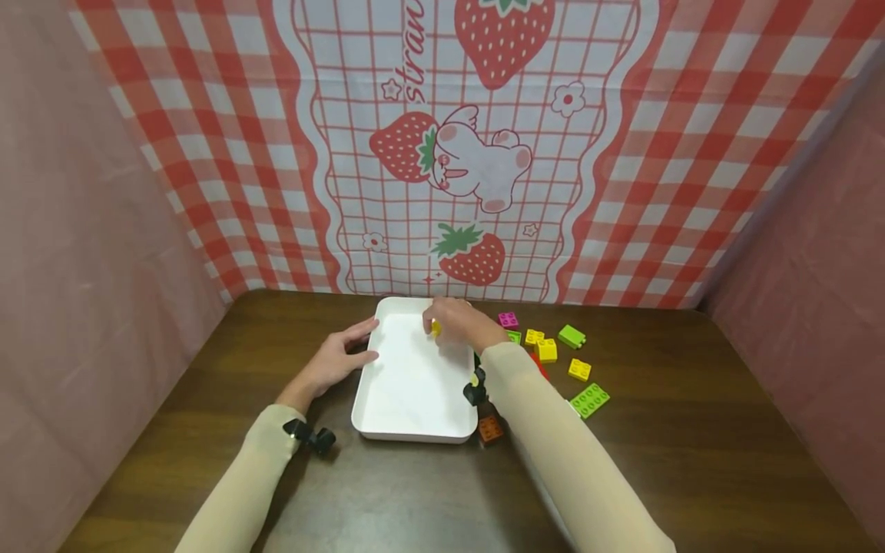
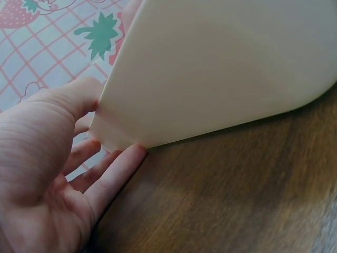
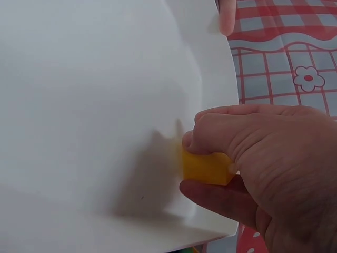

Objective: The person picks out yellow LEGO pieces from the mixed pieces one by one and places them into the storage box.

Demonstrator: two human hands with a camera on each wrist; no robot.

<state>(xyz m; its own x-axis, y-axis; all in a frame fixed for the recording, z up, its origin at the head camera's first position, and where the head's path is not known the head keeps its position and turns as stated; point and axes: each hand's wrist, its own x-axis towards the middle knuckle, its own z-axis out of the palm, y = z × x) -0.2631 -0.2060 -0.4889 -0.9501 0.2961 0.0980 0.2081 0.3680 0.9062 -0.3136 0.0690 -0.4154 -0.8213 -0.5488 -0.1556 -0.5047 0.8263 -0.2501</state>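
Inside the white tray, near its far right corner, my right hand pinches a small yellow toy brick between thumb and fingers. The right wrist view shows the brick low over the tray floor, partly hidden by the fingers; contact with the floor is unclear. My left hand rests against the tray's left side, thumb and fingers spread. In the left wrist view, fingertips touch the tray's outer wall. Nothing else lies visible in the tray.
Right of the tray lie loose bricks: a magenta brick, yellow bricks, green bricks, and a partly hidden red one. A brown brick sits by the tray's near right corner. A checkered strawberry cloth hangs behind the wooden table.
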